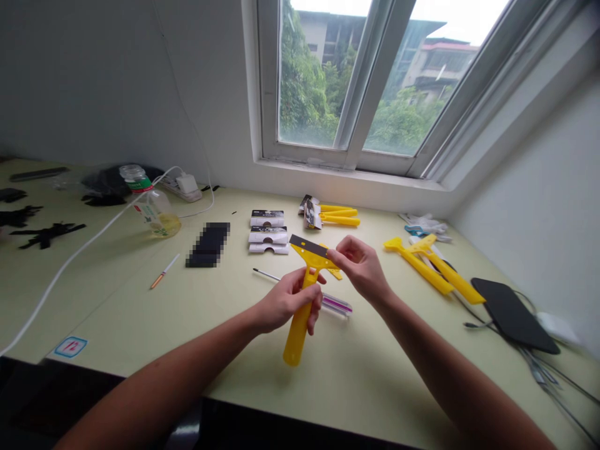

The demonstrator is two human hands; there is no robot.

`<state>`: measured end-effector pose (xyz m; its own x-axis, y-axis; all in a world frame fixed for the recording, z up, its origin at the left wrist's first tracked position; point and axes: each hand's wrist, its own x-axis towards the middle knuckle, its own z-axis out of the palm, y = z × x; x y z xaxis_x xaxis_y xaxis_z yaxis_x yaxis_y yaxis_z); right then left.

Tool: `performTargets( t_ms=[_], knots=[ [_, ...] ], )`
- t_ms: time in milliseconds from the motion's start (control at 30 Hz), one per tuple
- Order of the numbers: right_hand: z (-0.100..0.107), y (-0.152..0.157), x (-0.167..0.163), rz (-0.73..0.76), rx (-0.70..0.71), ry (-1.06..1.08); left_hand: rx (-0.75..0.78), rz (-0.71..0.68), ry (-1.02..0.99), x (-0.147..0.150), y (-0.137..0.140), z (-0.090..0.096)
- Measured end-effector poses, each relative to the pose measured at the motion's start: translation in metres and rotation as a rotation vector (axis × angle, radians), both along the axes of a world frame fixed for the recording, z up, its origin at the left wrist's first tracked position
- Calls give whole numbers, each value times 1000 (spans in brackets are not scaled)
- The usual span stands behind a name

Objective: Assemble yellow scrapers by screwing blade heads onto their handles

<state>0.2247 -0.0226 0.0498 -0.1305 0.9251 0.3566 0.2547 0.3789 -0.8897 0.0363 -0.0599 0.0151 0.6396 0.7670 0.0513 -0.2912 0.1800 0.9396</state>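
Observation:
My left hand is wrapped round the handle of a yellow scraper, held tilted above the table. Across the scraper's head lies a dark flat strip. The fingers of my right hand are closed at the right end of that strip, pinching the head's corner; the fingertips partly cover it. Beneath the hands lies a screwdriver with a clear and purple handle, its shaft passing behind my left hand. A small yellow piece shows behind the scraper head, mostly hidden.
White card sleeves and yellow scrapers with wrapped heads lie toward the window. More yellow scrapers lie at right, near a black flat device with cables. A bottle, a pen-like tool and a white cable are at left.

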Motion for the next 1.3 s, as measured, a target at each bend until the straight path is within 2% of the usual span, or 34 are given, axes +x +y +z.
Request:
performTargets(
  t_ms=[500,733,933,1100,1300],
  knots=[
    [5,-3,3,-45,-45,-124,-10,5,12,-1,-1,0],
    [13,-7,3,-5,-99,-197,-6,24,-37,-2,-1,2],
    [13,-14,-5,79,-168,-257,-39,147,-52,-2,2,7],
    [10,-21,-13,99,-134,-327,-73,271,-9,0,4,9],
    [14,-20,-11,203,-204,-320,-59,270,39,0,4,9]
  ],
)
